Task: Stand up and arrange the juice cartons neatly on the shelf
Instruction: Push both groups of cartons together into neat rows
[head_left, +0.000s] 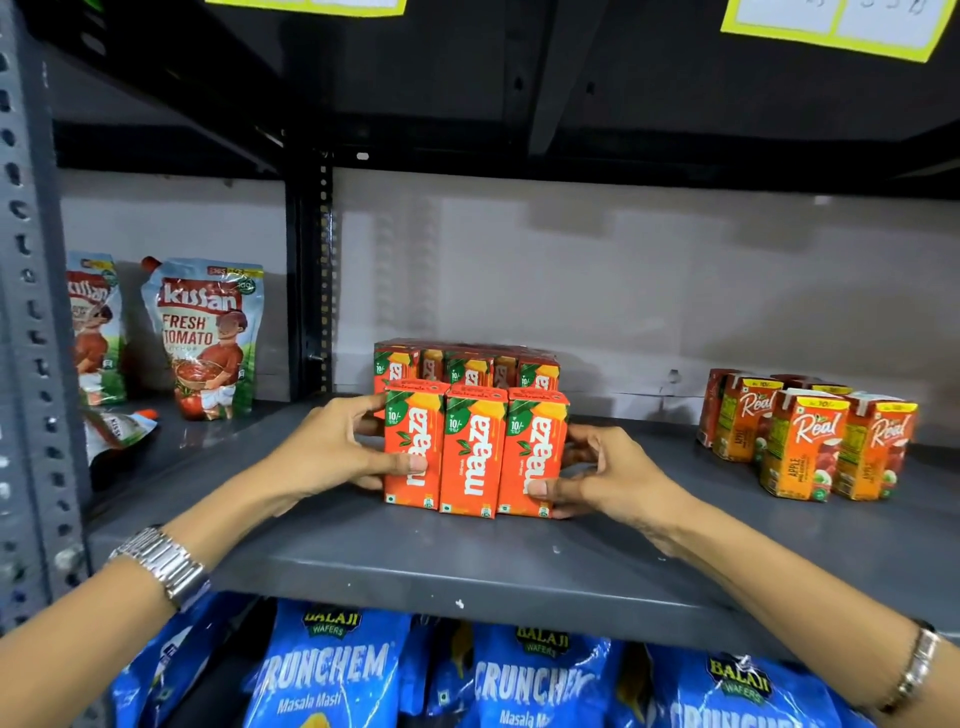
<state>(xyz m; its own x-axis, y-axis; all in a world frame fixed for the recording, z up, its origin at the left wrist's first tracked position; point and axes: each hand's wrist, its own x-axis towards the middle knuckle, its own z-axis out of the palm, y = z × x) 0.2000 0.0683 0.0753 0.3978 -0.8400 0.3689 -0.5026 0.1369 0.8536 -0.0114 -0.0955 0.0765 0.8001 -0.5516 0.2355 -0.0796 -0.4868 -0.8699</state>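
Grey metal shelf spans mid frame. Centre: upright orange Maaza cartons, front row of three, another row touching behind. Right: upright Real apple cartons. Left: standing Kissan ketchup pouches, one fallen pouch at left edge.

Maaza cartons mid-shelf, ketchup pouches left, Real cartons right

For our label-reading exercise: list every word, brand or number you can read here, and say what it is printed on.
"maaza" and "10/-": front cartons.
"Real" and "APPLE": right cartons.
"Kissan FRESH TOMATO": pouch.
"BALAJI WAFERS CRUNCHEM Masala Masti": blue bags.
Yellow tags: too faint to read.
Small print on all packs: too small to read.
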